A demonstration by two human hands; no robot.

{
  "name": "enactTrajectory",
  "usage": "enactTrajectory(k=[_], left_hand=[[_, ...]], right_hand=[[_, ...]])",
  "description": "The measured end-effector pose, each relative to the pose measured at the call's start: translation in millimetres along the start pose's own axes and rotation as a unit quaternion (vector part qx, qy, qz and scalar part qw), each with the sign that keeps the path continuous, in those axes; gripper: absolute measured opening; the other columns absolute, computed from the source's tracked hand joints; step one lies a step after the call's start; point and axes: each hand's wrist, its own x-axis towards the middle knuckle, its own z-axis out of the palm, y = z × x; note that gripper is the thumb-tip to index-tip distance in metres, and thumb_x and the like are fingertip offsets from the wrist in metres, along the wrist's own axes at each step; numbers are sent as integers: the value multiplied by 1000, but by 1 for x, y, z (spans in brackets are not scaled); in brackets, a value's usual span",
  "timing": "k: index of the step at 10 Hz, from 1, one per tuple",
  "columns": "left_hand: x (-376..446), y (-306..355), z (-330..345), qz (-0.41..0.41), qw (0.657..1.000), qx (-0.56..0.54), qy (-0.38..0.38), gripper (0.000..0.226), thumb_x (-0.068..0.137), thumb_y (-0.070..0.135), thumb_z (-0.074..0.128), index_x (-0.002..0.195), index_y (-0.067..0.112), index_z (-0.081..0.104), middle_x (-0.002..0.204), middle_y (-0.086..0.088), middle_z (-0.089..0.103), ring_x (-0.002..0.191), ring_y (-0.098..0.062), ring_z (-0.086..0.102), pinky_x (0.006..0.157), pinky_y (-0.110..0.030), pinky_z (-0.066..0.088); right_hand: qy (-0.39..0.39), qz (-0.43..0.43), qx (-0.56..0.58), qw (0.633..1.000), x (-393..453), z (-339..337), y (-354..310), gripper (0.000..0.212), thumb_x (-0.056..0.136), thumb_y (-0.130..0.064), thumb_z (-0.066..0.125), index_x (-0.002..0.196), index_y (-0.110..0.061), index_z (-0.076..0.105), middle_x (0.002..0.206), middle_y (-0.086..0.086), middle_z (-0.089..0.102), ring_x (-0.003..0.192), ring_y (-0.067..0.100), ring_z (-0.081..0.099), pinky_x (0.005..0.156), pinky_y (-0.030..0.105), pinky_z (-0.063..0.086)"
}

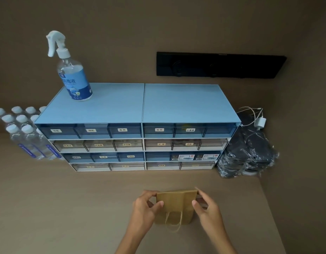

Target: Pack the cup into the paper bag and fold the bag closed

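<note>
A small brown paper bag stands on the table near the front edge, its top folded over toward me and a twine handle hanging down its front. My left hand pinches the left side of the folded top, thumb in front. On the right side my right hand pinches the fold the same way. No cup is visible; the bag's inside is hidden.
Behind the bag stands a blue drawer organizer with a spray bottle on top. Several water bottles stand at the left. Dark plastic-wrapped bundles and a white charger lie at the right, by the wall.
</note>
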Motion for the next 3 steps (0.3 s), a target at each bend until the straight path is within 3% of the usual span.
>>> enactTrajectory(k=[1, 2, 3], left_hand=[[-6, 3, -9, 29, 999, 40, -16, 46, 78, 32, 77, 120, 36, 59, 115, 10, 53, 78, -4, 58, 67, -13, 49], [-9, 15, -22, 99, 991, 83, -13, 69, 77, 47, 73, 135, 50, 35, 139, 16, 25, 122, -7, 41, 102, -27, 40], [-8, 56, -38, 218, 959, 156, 96, 76, 78, 57, 63, 143, 51, 23, 156, 15, 9, 143, -8, 16, 111, -35, 26]], right_hand=[[-37, 1, 29, 999, -4, -10, -14, 53, 85, -17, 65, 128, -45, 49, 133, -4, 55, 119, 13, 54, 99, 35, 48], [-19, -84, -44, 995, -7, -22, -45, 54, 87, -41, 58, 130, -61, 32, 144, -29, 31, 135, 1, 32, 111, 36, 32], [58, -225, -169, 958, -3, -34, -97, 65, 85, -58, 44, 141, -55, 12, 145, -46, 6, 139, -12, 8, 111, 32, 18]])
